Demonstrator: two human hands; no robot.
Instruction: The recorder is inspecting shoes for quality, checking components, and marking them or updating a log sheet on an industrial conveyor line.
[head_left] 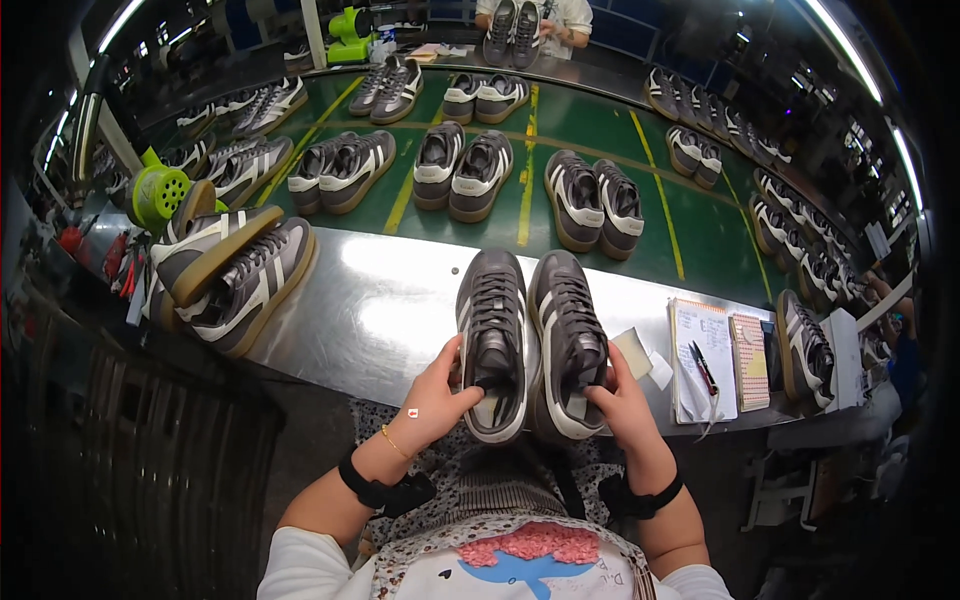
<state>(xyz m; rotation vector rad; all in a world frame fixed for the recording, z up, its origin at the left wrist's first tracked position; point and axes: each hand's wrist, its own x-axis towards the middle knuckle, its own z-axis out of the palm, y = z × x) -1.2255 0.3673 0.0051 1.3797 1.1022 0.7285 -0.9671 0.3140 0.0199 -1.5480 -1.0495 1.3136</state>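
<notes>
Two dark grey sneakers with gum soles are held side by side over the near edge of the metal table, toes pointing away from me. My left hand [432, 400] grips the left sneaker [493, 320], its thumb hooked into the opening at the heel end. In the same way, my right hand [625, 396] holds the right sneaker [568, 320], thumb inside its collar. Dark laces run up both shoes. The fingers on the outer sides are partly hidden by the shoes.
A steel table [385, 285] borders a green conveyor belt [510, 235] carrying several pairs of similar sneakers. Stacked sneakers [245, 270] lie at the left by a green fan [160, 195]. A notebook [700, 350] with a pen [704, 368] lies right. Across the belt, a person [565, 22] handles shoes.
</notes>
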